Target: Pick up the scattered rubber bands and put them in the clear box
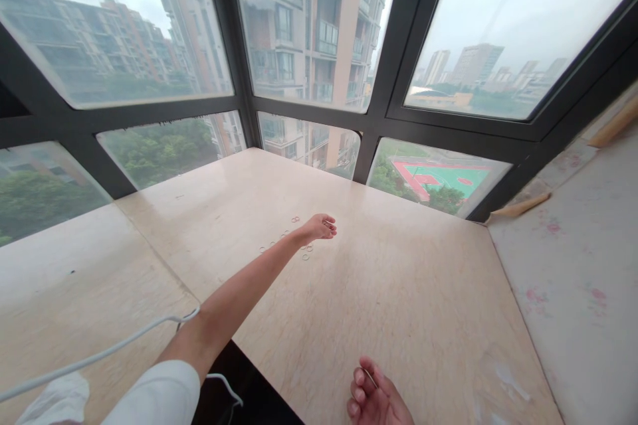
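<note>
My left arm stretches far out over a beige marble window ledge (399, 292). My left hand (321, 226) hovers at a scatter of several small thin rings (306, 252) lying on the ledge, its fingers curled together; whether they hold one is too small to tell. More rings (295, 219) lie just left of that hand. My right hand (371, 398) rests near the ledge's front edge, palm up, fingers curled around a thin ring (369, 377).
Tall windows with dark frames (383, 80) wrap the ledge on the far side. A white cable (100, 352) runs across the left part of the ledge. A floral mattress (583, 265) lies to the right. A dark gap (249, 392) opens below the front edge.
</note>
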`<act>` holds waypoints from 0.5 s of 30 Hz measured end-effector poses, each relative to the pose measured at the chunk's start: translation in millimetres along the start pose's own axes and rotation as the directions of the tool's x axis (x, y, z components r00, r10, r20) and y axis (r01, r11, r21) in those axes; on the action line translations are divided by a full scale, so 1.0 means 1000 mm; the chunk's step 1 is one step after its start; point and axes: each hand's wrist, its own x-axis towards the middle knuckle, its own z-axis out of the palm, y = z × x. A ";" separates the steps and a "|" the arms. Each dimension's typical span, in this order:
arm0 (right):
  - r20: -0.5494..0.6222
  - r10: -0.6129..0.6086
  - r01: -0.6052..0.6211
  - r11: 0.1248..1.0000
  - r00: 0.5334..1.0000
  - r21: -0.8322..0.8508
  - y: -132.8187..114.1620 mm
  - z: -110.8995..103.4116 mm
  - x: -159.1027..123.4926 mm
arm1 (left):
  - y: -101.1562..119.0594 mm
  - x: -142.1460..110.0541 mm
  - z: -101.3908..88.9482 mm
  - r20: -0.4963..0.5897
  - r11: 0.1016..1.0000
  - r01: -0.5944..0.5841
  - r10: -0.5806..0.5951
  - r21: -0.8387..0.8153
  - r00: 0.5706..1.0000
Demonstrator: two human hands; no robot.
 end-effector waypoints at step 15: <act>0.732 -0.035 0.717 -0.173 0.680 -0.675 0.081 0.076 0.027 | 0.006 -0.011 0.006 -0.149 0.985 -0.137 0.151 0.100 0.977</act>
